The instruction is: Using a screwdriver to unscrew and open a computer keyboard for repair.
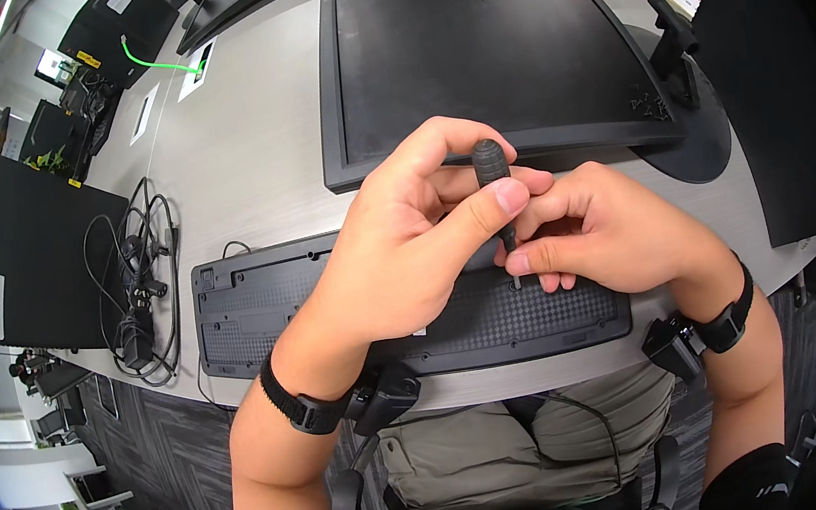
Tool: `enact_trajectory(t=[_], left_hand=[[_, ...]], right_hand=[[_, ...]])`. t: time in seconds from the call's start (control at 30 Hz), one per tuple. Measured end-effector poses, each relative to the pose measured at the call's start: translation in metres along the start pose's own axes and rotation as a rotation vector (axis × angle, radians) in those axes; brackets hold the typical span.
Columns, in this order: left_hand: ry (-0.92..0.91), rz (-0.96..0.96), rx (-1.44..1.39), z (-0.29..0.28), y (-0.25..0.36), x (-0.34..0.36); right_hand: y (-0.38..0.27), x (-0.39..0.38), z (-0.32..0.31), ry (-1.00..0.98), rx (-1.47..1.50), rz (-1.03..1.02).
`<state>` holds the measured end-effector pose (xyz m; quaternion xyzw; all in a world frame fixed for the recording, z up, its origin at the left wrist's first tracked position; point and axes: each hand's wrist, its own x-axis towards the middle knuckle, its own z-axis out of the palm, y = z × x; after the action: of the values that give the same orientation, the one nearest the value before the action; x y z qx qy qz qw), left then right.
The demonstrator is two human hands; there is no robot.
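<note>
Left hand [398, 256] clamped on screwdriver [492, 170], right hand [597, 233] pinching shaft, frame centre, over upturned keyboard [252, 303]; tip could slip, likely gouging plastic.

Bright even light, warped dark rim

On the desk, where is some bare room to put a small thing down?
Bare desk lies between the cable bundle and the face-down monitor, behind the keyboard. It is crowded where the left hand and right hand hold the screwdriver.
</note>
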<state>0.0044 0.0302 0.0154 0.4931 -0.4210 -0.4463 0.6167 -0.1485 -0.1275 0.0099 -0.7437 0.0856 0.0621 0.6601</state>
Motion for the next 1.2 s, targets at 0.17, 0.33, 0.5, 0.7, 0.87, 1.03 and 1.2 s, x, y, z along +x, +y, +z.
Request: enact_trajectory(t=[0.17, 0.33, 0.5, 0.7, 0.87, 1.03, 1.2], left_hand=[[-0.018, -0.022, -0.003, -0.001, 0.0, 0.0], [-0.016, -0.008, 0.022, -0.001, -0.001, 0.0], [-0.008, -0.004, 0.008, 0.001, 0.001, -0.001], [-0.116, 0.122, 0.232, -0.009, 0.008, -0.005], [-0.249, 0.234, 0.122, -0.009, 0.003, -0.006], [-0.29, 0.189, 0.047, -0.008, 0.005, -0.011], [-0.315, 0.542, 0.408, -0.01, 0.007, -0.006]], right_hand=[[0.0, -0.001, 0.002, 0.011, -0.082, -0.002], [0.0, -0.002, 0.004, 0.026, -0.058, 0.001], [0.0, -0.002, 0.004, 0.026, -0.092, 0.009], [0.0, -0.002, 0.004, 0.019, -0.068, -0.007], [-0.003, -0.003, 0.001, -0.037, -0.191, -0.037], [-0.004, -0.007, 0.0, -0.028, -0.204, -0.056], [0.003, -0.003, 0.0, -0.092, -0.339, -0.339]])
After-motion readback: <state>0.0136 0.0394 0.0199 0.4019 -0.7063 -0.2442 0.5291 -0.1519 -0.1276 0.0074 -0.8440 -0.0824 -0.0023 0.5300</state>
